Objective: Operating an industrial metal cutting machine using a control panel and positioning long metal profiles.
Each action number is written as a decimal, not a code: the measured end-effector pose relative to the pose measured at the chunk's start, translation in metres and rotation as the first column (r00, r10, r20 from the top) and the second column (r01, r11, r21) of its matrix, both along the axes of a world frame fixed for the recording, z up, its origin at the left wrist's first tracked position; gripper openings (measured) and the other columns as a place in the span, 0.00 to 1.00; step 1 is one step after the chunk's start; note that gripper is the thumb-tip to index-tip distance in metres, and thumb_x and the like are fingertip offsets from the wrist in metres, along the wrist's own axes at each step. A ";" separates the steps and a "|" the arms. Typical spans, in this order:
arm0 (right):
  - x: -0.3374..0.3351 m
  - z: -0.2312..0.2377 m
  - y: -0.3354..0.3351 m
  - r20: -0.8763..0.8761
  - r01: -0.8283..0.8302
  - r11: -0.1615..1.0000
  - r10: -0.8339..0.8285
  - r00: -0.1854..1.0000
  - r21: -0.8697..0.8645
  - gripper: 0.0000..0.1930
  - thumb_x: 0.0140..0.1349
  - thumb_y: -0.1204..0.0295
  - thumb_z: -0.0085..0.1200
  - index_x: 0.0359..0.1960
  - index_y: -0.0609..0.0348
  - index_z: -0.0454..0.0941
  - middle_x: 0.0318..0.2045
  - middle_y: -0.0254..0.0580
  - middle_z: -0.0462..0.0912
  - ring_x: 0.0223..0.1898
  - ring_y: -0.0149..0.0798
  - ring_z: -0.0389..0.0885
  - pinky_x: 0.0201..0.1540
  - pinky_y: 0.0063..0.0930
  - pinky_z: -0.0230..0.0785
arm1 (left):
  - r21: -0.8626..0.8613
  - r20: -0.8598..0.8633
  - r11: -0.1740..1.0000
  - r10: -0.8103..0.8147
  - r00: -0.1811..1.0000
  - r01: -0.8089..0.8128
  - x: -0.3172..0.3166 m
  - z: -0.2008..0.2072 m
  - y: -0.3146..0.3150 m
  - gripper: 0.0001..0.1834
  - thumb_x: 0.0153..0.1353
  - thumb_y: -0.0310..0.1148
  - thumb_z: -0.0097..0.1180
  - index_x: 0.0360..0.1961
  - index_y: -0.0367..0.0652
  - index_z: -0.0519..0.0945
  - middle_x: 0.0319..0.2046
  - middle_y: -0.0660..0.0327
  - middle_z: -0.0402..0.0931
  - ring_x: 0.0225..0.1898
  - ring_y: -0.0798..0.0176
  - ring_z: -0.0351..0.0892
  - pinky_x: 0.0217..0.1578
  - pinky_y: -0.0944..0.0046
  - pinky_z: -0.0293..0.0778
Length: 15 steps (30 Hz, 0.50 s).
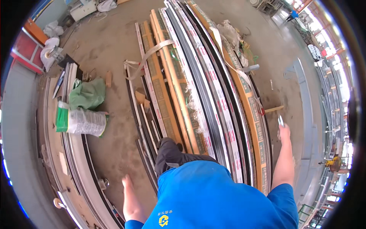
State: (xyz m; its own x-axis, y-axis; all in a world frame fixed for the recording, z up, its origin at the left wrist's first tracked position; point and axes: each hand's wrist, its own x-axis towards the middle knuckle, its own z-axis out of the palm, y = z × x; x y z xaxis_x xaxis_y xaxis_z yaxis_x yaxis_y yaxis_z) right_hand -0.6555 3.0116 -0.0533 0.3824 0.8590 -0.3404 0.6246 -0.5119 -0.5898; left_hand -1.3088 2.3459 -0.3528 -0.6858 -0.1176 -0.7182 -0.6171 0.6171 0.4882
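Scuffed brown workshop floor [114, 149] all round, with a green sack [87, 94] and a plastic-wrapped white and green bundle [87, 121] over on the left. Down the middle, running near to far, a long stack of profiles [207, 76]: some dark grey, some in printed white film, some in brown wrap. Across the left side of it, a pale strap [154, 47], pretty slack by the look of it. Over on the right, a second strap [225, 57], trailing down toward the near end. In the right hand [284, 133], just right of the stack, a slim silvery tool [281, 120], gripped and apart from both straps. Near left, hanging low, the left hand [126, 182], apparently with nothing in it, but can't tell how spread the fingers are. Progress-wise, probably partway: lengths already side by side, straps already on. Not sorted, at a guess: slack in the straps, plus torn clear plastic [195, 108] in the middle. Can't tell from this whether being bundled up or undone
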 end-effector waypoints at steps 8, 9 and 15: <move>-0.152 -0.060 0.150 0.384 -0.442 0.873 0.343 0.857 0.207 0.17 0.62 0.66 0.53 0.52 0.56 0.76 0.22 0.37 0.78 0.18 0.30 0.75 0.23 0.28 0.68 | 0.562 0.194 0.804 -0.357 0.914 0.194 0.021 0.015 0.037 0.20 0.66 0.41 0.44 0.53 0.41 0.75 0.47 0.46 0.78 0.48 0.49 0.77 0.45 0.55 0.74; -0.173 -0.074 0.160 0.469 -0.514 0.823 0.364 0.805 0.243 0.17 0.62 0.66 0.54 0.51 0.57 0.76 0.23 0.39 0.80 0.21 0.32 0.77 0.25 0.30 0.69 | 0.786 -0.512 0.100 -0.447 0.733 0.610 -0.004 0.039 0.071 0.22 0.67 0.41 0.43 0.56 0.41 0.74 0.51 0.44 0.76 0.53 0.48 0.75 0.49 0.59 0.72; -0.326 -0.079 0.187 -0.008 -0.071 0.979 0.071 0.997 -0.190 0.19 0.61 0.60 0.52 0.46 0.63 0.75 0.22 0.44 0.78 0.17 0.39 0.76 0.19 0.33 0.67 | 0.015 -0.005 1.000 -0.006 1.000 0.006 -0.248 0.031 0.312 0.20 0.61 0.50 0.50 0.28 0.41 0.74 0.20 0.62 0.69 0.19 0.65 0.66 0.18 0.61 0.64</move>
